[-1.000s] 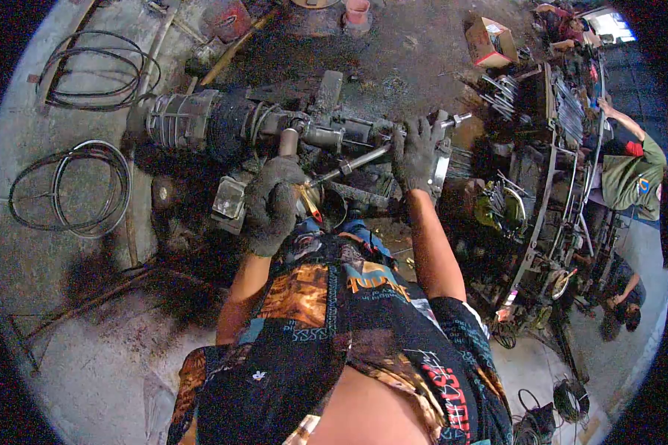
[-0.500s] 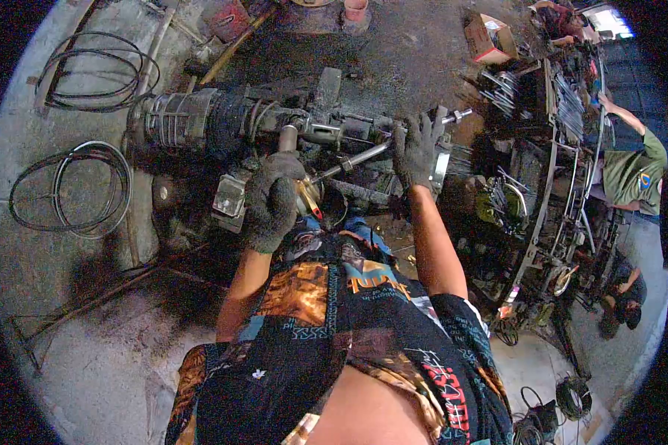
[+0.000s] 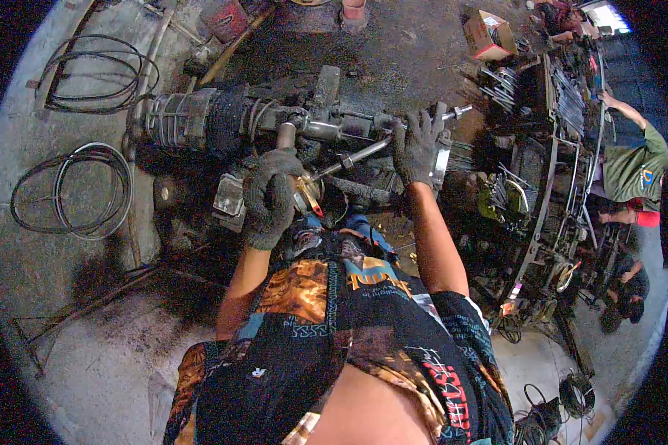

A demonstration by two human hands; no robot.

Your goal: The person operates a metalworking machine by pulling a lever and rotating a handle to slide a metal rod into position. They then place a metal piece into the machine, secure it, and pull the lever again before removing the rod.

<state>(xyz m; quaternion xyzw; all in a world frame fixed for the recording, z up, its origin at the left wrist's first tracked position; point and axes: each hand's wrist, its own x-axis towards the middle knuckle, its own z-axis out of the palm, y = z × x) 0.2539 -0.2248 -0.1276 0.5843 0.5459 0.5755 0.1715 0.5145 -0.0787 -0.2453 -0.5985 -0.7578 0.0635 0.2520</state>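
A dark glove covers my left hand (image 3: 271,194), which is closed around the lower end of a thick metal handle (image 3: 286,136) on the machine (image 3: 226,119). My right hand (image 3: 417,144), gloved too, is closed over a slanting metal rod (image 3: 364,153). Part of that rod is hidden under my fingers, and a threaded-looking tip (image 3: 462,111) shows past them. Beside my left hand is a round metal part with a yellow-orange piece (image 3: 311,199). A bright metal cylinder (image 3: 323,131) lies along the machine between my hands.
Coiled black cables (image 3: 70,191) lie on the floor at left. To the right, a metal rack (image 3: 548,185) holds many rods, near a cardboard box (image 3: 489,35). A co-worker in a green shirt (image 3: 634,167) reaches to the rack. Another person (image 3: 631,289) is lower right.
Both my hands keep their holds, with hardly any movement. At the right, the co-worker in green has shifted slightly, and something red now shows at their side.
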